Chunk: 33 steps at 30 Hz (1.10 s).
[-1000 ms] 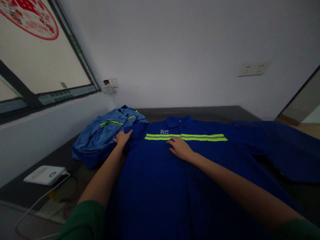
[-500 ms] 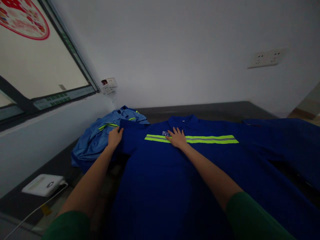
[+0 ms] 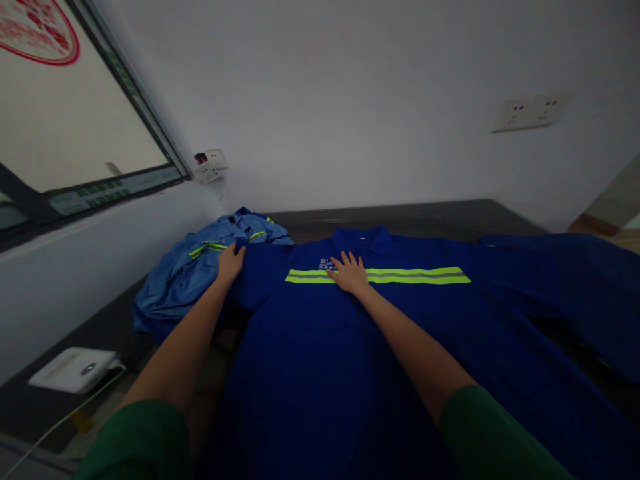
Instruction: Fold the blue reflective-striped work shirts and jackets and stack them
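Observation:
A dark blue shirt (image 3: 320, 360) with a yellow-green and grey stripe across its chest lies spread out, its collar toward the wall. My left hand (image 3: 231, 262) is closed on the sleeve at the shirt's left side. Fingers spread, my right hand (image 3: 351, 274) rests flat on the chest, over the stripe and beside the white printed letters. Behind my left hand is a heap of lighter blue clothing (image 3: 175, 277) with yellow-green stripes.
A white device (image 3: 75, 370) with a cable lies on the dark table (image 3: 425, 215) at the left. More dark blue cloth (image 3: 590, 280) is at the right. Sockets (image 3: 533, 112) are on the wall; a window is at the upper left.
The view has shifted slightly, so things appear a little further left. Both hands keep their places on the shirt, with the left fingers at the sleeve slightly changed.

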Available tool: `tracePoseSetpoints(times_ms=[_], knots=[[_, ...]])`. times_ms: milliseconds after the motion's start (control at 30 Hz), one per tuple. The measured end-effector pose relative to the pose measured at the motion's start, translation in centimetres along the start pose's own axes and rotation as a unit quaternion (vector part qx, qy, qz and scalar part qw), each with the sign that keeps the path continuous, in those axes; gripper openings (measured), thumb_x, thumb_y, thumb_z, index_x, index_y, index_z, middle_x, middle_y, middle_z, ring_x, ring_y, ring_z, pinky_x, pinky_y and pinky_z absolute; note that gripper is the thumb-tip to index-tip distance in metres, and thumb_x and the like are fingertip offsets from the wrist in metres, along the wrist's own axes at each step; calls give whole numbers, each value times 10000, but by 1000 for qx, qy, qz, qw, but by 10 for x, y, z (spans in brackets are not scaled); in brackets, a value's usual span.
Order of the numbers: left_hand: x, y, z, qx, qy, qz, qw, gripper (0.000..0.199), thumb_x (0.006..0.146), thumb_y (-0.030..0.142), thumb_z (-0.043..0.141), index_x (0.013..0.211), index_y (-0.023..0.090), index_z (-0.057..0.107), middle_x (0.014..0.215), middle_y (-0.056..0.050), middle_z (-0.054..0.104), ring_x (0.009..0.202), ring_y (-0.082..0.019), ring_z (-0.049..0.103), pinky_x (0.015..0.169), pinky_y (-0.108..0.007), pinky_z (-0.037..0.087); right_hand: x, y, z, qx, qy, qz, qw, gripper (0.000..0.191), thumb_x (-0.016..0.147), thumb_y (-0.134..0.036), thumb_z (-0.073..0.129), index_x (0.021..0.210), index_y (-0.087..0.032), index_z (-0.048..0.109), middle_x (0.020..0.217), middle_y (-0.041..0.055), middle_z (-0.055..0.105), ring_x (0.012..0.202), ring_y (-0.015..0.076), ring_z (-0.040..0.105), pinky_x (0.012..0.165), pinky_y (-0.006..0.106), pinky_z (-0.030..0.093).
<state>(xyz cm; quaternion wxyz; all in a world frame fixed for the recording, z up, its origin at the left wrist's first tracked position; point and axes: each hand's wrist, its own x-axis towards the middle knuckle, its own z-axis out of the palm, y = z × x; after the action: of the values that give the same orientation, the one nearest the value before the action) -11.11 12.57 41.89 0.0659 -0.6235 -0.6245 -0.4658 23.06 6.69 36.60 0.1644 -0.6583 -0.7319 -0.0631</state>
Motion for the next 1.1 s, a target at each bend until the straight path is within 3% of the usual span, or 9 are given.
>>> tracePoseSetpoints(times_ms=[133, 233, 467, 567, 667, 767, 867, 967, 1100], knots=[[1, 19, -19, -21, 103, 107, 989, 397, 907, 395, 423, 1136, 125, 604, 1094, -138, 677, 1061, -266, 621, 955, -363, 457, 0, 0, -1, 0, 2, 0, 1000, 648, 944, -619, 206, 1498, -291, 287, 1589, 88, 176, 1455, 311, 104, 1143, 524, 60], [7, 22, -35, -2, 141, 109, 984, 392, 930, 391, 379, 1101, 117, 600, 1027, -139, 681, 981, -260, 639, 915, -360, 466, 1, -1, -1, -4, -2, 4, 1000, 634, 948, -608, 216, 1502, -304, 267, 1592, 79, 165, 1456, 305, 96, 1143, 523, 57], [9, -5, -14, 136, -52, -36, 989, 351, 882, 319, 450, 1121, 109, 596, 1154, -199, 647, 1127, -331, 583, 942, -418, 452, 1, 0, -1, -1, -8, 1, 1000, 646, 944, -619, 200, 1498, -298, 283, 1594, 79, 156, 1457, 308, 89, 1143, 524, 50], [-6, -13, -10, 136, -88, -79, 984, 432, 880, 325, 471, 1239, 92, 527, 1196, -224, 621, 1131, -354, 578, 914, -446, 465, 1, 0, -2, 4, -8, 1, 1000, 653, 942, -623, 190, 1500, -296, 280, 1594, 80, 155, 1457, 312, 84, 1142, 530, 49], [-27, -1, -18, 148, -14, -19, 989, 525, 893, 319, 466, 1369, 103, 419, 1315, -232, 535, 1218, -364, 508, 979, -482, 413, 1, 0, -1, 8, -10, 3, 1000, 654, 942, -624, 191, 1504, -298, 266, 1596, 80, 148, 1457, 314, 78, 1143, 530, 46], [-50, 27, -20, 167, 35, 129, 977, 488, 919, 288, 431, 1395, 178, 429, 1431, -163, 440, 1337, -323, 381, 1094, -482, 287, 1, 0, -1, 10, -8, 1, 1000, 655, 942, -623, 196, 1504, -295, 268, 1596, 82, 147, 1457, 317, 80, 1142, 533, 46], [-67, 46, 0, 158, -90, 236, 955, 406, 950, 341, 399, 1321, 253, 540, 1462, -81, 431, 1373, -276, 336, 1135, -461, 225, 1, 0, 0, 7, -3, 1, 1000, 650, 945, -618, 194, 1502, -293, 275, 1594, 83, 154, 1455, 317, 87, 1140, 538, 51], [-77, 39, 28, 169, -210, 218, 938, 476, 956, 447, 370, 1397, 293, 466, 1533, -53, 334, 1422, -295, 245, 1131, -525, 198, 2, 0, 1, 3, -3, 1, 1000, 643, 947, -614, 199, 1501, -295, 277, 1593, 84, 161, 1455, 316, 90, 1141, 536, 57], [-82, 15, 45, 200, -208, 185, 939, 534, 961, 483, 312, 1474, 333, 323, 1576, -28, 227, 1450, -272, 176, 1145, -512, 161, 2, 1, 0, 2, -6, -2, 1000, 636, 947, -611, 209, 1500, -303, 275, 1593, 82, 160, 1455, 317, 96, 1142, 533, 59]])
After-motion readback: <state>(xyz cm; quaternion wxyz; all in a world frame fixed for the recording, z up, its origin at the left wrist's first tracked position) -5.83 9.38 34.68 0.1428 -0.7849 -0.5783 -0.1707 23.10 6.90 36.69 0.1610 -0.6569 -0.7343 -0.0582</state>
